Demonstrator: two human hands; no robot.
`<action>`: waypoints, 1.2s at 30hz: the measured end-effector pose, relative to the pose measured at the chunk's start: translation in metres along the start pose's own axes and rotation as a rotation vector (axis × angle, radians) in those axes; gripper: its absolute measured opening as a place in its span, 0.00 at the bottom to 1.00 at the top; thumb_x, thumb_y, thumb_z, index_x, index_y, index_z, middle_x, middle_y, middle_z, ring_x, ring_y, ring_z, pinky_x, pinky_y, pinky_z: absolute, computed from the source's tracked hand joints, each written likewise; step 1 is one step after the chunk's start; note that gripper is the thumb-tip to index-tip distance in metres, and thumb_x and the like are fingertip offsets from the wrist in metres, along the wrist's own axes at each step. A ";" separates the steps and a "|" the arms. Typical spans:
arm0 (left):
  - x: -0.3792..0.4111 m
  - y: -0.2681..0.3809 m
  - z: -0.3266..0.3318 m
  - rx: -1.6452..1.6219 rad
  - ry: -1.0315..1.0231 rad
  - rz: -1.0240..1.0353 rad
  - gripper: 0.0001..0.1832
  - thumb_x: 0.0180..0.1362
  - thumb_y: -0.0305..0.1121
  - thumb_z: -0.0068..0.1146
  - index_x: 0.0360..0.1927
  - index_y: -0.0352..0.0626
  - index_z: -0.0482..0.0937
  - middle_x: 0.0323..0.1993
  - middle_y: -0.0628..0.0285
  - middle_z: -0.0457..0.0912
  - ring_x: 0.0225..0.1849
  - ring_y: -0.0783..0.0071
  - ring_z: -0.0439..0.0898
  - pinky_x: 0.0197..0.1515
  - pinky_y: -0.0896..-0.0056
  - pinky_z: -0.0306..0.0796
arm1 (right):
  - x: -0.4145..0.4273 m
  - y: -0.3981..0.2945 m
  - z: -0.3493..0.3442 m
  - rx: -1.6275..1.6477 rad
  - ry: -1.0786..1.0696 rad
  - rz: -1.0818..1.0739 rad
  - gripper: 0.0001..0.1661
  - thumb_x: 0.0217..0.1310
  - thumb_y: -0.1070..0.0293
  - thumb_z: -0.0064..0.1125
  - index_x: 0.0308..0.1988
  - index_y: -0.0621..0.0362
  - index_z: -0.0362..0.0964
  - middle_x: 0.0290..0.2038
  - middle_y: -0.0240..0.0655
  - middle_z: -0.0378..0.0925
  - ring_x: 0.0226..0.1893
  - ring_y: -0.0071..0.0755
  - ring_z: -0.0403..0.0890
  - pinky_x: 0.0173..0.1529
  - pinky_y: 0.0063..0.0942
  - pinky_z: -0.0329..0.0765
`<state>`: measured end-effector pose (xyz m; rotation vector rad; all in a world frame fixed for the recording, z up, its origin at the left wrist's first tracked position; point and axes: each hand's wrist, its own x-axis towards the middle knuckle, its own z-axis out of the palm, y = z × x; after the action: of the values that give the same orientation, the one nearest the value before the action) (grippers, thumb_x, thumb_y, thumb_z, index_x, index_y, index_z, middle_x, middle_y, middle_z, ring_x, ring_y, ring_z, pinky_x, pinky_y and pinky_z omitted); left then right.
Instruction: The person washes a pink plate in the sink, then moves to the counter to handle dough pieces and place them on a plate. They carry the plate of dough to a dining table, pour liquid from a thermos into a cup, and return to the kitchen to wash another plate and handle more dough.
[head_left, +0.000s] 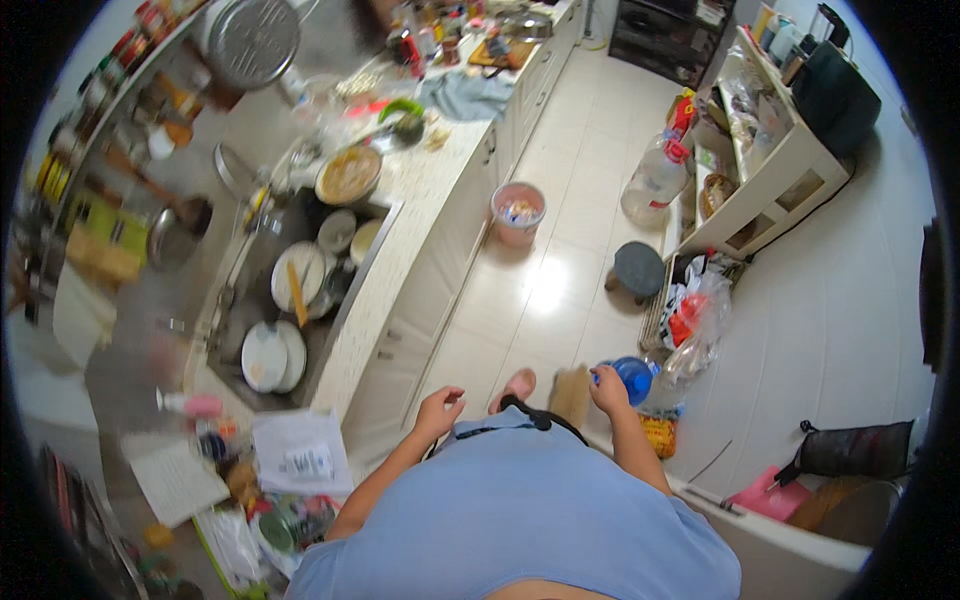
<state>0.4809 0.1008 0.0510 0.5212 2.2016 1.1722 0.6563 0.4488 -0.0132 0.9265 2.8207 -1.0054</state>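
Observation:
My left hand hangs in front of the white base cabinets with its fingers loosely curled and apart, holding nothing. My right hand is over a blue plastic water jug on the floor. Its fingers are bent, and a bit of blue shows beside them; whether they grip the jug is unclear. Below and left of that hand stands a brown cardboard piece. A yellow printed packet lies under my right forearm.
Left, a sink holds stacked plates and bowls beside a cluttered counter. On the floor ahead are a pink bin with waste, a dark-topped stool and a large clear bottle. A white shelf unit stands right.

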 end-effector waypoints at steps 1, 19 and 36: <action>0.026 0.010 -0.004 -0.027 -0.010 -0.014 0.16 0.54 0.33 0.59 0.45 0.39 0.78 0.42 0.55 0.82 0.44 0.63 0.81 0.49 0.67 0.73 | 0.027 -0.002 -0.015 0.046 -0.027 0.028 0.20 0.51 0.70 0.53 0.47 0.60 0.73 0.48 0.48 0.73 0.49 0.51 0.73 0.54 0.37 0.72; 0.546 0.188 0.013 0.202 -0.088 0.213 0.15 0.53 0.33 0.60 0.44 0.40 0.79 0.39 0.54 0.83 0.41 0.62 0.82 0.45 0.65 0.74 | 0.393 0.030 -0.220 -0.001 0.057 0.212 0.16 0.53 0.70 0.55 0.44 0.61 0.75 0.45 0.47 0.77 0.46 0.49 0.77 0.53 0.38 0.73; 0.950 0.450 0.105 0.168 -0.300 0.230 0.16 0.54 0.35 0.60 0.46 0.41 0.79 0.38 0.56 0.83 0.40 0.68 0.81 0.43 0.69 0.74 | 0.826 0.197 -0.404 0.083 0.185 0.325 0.18 0.51 0.69 0.55 0.44 0.59 0.77 0.41 0.50 0.78 0.39 0.49 0.80 0.48 0.40 0.75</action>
<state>-0.1356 0.9580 0.0878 0.9768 2.0262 0.9511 0.1543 1.2423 0.0327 1.4994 2.6514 -1.0460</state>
